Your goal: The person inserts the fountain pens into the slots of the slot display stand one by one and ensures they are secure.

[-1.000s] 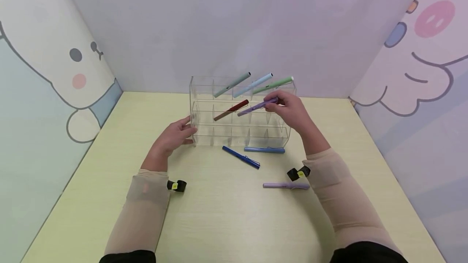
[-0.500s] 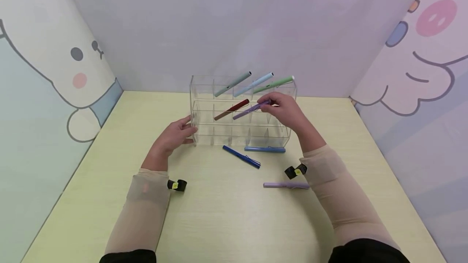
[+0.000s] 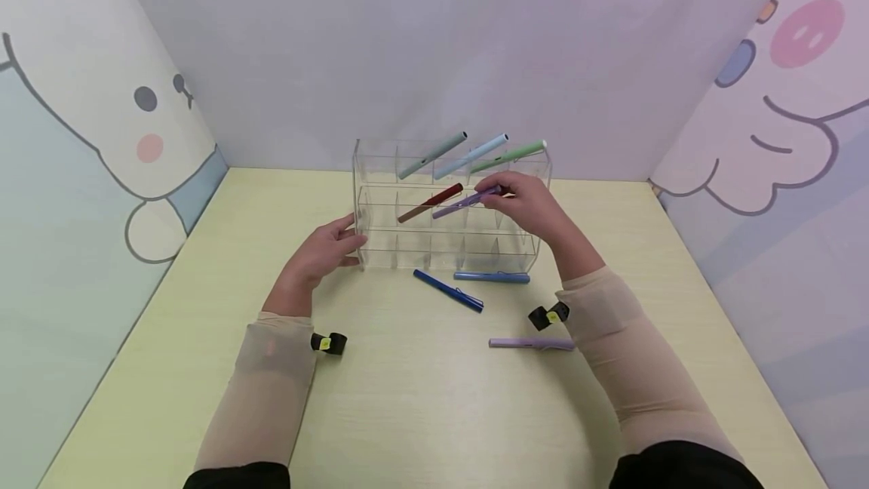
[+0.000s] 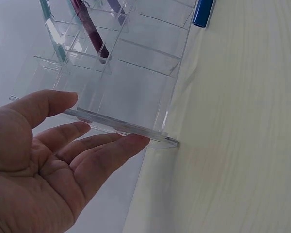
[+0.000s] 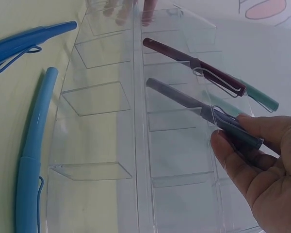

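My right hand [image 3: 521, 202] pinches a purple pen [image 3: 462, 206] by its capped end, between thumb and fingers. The pen slants into the middle tier of a clear acrylic rack [image 3: 444, 244], beside a dark red pen [image 3: 430, 204]. In the right wrist view the purple pen [image 5: 184, 99] looks greyish, its lower end inside a compartment. My left hand [image 3: 328, 251] touches the rack's left side, and in the left wrist view the fingers [image 4: 111, 155] lie fairly straight against the side panel. Grey-green [image 3: 433, 155], light blue [image 3: 471, 157] and green pens [image 3: 509, 157] lean in the back tier.
In front of the rack lie a dark blue pen [image 3: 448, 291] and a mid-blue pen [image 3: 492, 278]. A light purple pen [image 3: 529, 343] is nearer, by the right forearm. A wall [image 3: 434, 59] stands behind the pale table [image 3: 407, 398].
My right hand has moved slightly left, and the purple pen has shifted left and down in the rack's middle tier. In the last half second it has barely moved. The left hand has stayed put.
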